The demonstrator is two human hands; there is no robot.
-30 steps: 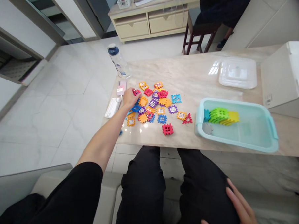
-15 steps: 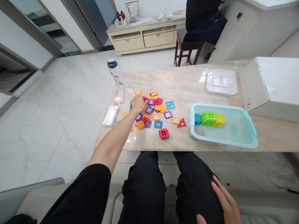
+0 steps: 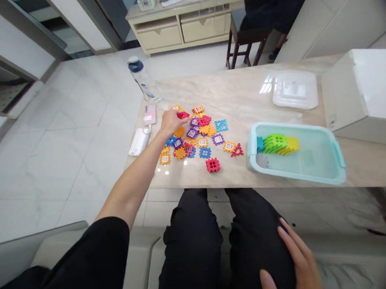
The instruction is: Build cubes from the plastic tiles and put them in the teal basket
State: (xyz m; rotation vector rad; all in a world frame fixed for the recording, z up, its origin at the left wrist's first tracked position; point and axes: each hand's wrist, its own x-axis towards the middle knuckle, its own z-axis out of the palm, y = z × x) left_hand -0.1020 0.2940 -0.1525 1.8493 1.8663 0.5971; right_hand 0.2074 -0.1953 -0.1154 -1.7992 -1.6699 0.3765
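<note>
My left hand (image 3: 169, 122) is over the far left of a spread of plastic building pieces, its thumb and fingers closed on a red building piece (image 3: 183, 115). Purple, orange, blue and red pieces lie around it, some overlapping, such as a purple window piece (image 3: 193, 132). Closer to the table's front edge sits a red window piece (image 3: 212, 165), apart from the others. My right hand (image 3: 298, 259) rests on my right thigh with its fingers stretched out, holding nothing.
A light blue bin (image 3: 309, 175) holds green, yellow and blue pieces. Behind it are a clear lid (image 3: 294, 90) and a white box (image 3: 370, 94). At the left stand a water bottle (image 3: 145, 83) and a white power bank (image 3: 139, 142). A person sits on a stool (image 3: 249, 36) beyond the table.
My left hand has moved slightly left and lifted a red piece out of the pile. The view has tilted down a little. My right hand stays on my thigh.
</note>
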